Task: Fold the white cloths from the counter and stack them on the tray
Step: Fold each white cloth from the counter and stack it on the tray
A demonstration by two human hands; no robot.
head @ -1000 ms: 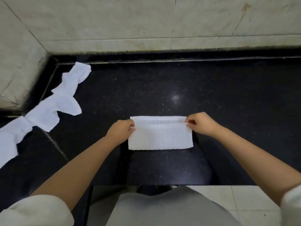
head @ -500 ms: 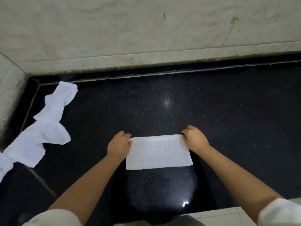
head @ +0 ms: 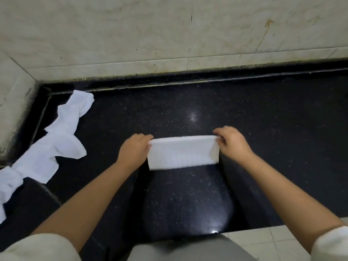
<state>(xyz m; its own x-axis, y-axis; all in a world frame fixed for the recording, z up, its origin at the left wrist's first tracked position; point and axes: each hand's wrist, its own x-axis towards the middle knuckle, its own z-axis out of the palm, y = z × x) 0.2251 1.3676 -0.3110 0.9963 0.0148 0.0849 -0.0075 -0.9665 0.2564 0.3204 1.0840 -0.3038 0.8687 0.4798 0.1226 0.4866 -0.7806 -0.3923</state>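
White folded cloth pinched at its far corners by my left hand and right hand; uneven pull could skew the layers, I reckon.

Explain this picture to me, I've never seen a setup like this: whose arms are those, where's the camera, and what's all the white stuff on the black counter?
No machine here: these are a person's own bare arms. The single camera sits on their head, looking forward and down, so the arms reach in from the bottom edge. The left hand and right hand each pinch a far corner of a folded white cloth with curled fingers. It lies on a black speckled counter against a pale tiled wall. To the left lies a heap of crumpled white cloths, not yet folded. No tray is in view.
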